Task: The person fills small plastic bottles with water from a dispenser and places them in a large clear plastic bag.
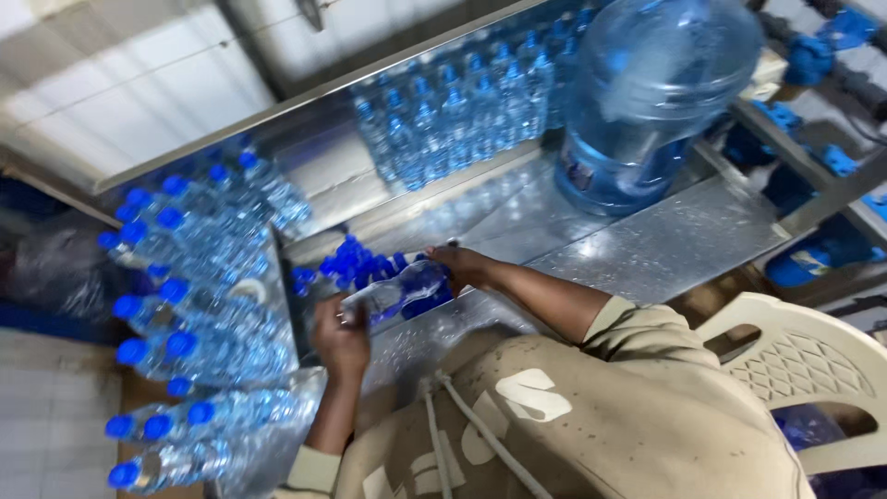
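Both my hands hold one small clear plastic water bottle (399, 288), lying sideways over a wet metal table (647, 249). My left hand (340, 340) grips its neck end at the lower left. My right hand (464, 266) holds its base end at the upper right. Just behind the bottle sits a heap of loose blue caps (356, 261). I cannot tell whether the bottle has a cap on it.
Several blue-capped bottles (185, 305) lie packed together on the left. Rows of filled bottles (453, 111) stand at the back on the metal surface, beside a large blue water jug (647, 92). A white plastic chair (813, 370) is at the right.
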